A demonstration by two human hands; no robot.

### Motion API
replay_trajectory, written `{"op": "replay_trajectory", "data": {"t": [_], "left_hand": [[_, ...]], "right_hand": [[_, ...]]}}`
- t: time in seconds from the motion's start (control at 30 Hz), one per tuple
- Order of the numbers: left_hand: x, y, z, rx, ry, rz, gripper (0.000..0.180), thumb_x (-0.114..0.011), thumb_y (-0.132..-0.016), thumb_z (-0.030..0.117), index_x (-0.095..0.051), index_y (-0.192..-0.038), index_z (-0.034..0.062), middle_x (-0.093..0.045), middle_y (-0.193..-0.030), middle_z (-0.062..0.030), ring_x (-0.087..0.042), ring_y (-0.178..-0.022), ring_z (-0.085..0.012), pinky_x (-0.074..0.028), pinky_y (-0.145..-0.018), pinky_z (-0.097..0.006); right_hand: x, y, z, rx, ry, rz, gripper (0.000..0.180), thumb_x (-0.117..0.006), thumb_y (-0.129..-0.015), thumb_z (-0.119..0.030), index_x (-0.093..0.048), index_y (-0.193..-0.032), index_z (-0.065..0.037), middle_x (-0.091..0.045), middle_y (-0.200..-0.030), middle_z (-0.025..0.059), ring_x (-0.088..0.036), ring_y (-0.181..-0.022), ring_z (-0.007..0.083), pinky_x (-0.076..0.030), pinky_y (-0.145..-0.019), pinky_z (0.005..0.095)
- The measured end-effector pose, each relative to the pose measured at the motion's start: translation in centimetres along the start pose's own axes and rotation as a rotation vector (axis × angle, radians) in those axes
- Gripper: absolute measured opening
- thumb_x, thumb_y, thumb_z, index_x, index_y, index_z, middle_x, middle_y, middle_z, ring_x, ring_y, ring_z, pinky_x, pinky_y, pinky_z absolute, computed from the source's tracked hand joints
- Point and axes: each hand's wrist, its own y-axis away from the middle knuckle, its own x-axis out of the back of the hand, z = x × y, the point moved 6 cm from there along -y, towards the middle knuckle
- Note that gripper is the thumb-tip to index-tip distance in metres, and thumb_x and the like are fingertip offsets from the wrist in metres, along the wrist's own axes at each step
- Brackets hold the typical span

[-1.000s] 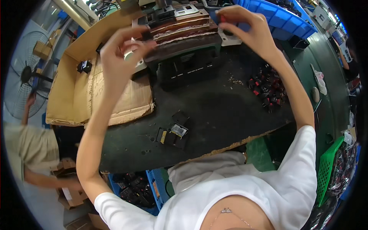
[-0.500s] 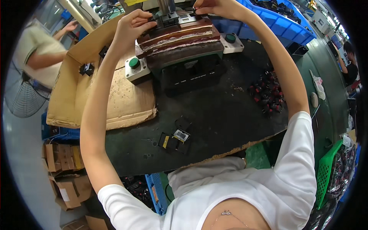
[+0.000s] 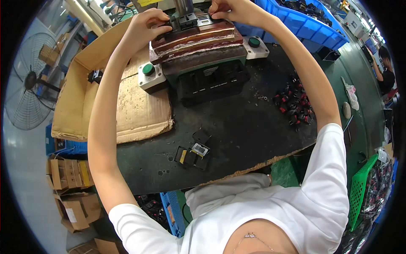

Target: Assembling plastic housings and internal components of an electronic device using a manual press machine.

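Both arms reach to a press fixture (image 3: 194, 46) at the back middle, a stack of brown layered blocks under a metal press ram (image 3: 183, 6). At its upper left end my left hand (image 3: 149, 26) is closed in a pinch, with dark plastic at the fingertips. My right hand (image 3: 226, 9) pinches at the upper right end, by a slotted plate (image 3: 204, 19); a small dark bit shows at its fingertips. What either hand holds cannot be made out. Green push buttons stand left (image 3: 148, 70) and right (image 3: 254, 42) of the fixture.
Black plastic housings (image 3: 196, 152) lie near the table's front edge. Several red and black small parts (image 3: 294, 103) are piled at right. A cardboard box (image 3: 141, 114) lies at left, a blue bin (image 3: 304, 25) of black parts at back right. A floor fan (image 3: 30, 80) stands beyond.
My right hand has shifted slightly left and down along the fixture; my left hand has barely moved. The person at the far left has left the view, uncovering the fan.
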Motion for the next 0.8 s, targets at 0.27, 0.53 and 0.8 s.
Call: {"op": "replay_trajectory", "data": {"t": [0.27,0.53,0.8], "left_hand": [[-0.8,0.2,0.1,0.181,-0.225,-0.148,0.018,-0.066,-0.079,0.008,-0.059,-0.094,-0.0008,-0.061,-0.097,-0.0056,-0.057,-0.095,-0.014,-0.044,-0.089,-0.028],[0.2,2.2,3.6,-0.083,-0.325,0.076,0.017,-0.062,-0.084,0.016,-0.06,-0.093,0.0016,-0.061,-0.077,-0.0045,-0.057,-0.073,-0.0141,-0.044,-0.065,-0.025],[-0.1,10.8,5.5,0.243,-0.342,0.053,0.01,-0.059,-0.082,0.012,-0.056,-0.083,0.002,-0.061,-0.078,-0.0098,-0.06,-0.077,-0.0255,-0.042,-0.074,-0.034]], "right_hand": [[-0.1,-0.3,1.0,-0.04,0.066,-0.046,0.008,-0.064,-0.076,-0.004,-0.059,-0.08,0.001,-0.06,-0.067,0.0095,-0.056,-0.061,0.0152,-0.046,-0.058,0.0288],[1.4,0.8,-0.8,0.078,0.296,0.06,0.01,-0.061,-0.077,-0.011,-0.06,-0.08,-0.001,-0.059,-0.066,0.0124,-0.058,-0.061,0.0257,-0.046,-0.057,0.0351],[0.4,8.7,2.3,-0.373,0.294,-0.334,0.015,-0.062,-0.078,-0.008,-0.064,-0.078,0.007,-0.057,-0.054,0.0075,-0.052,-0.043,0.0115,-0.044,-0.045,0.0243]]}}
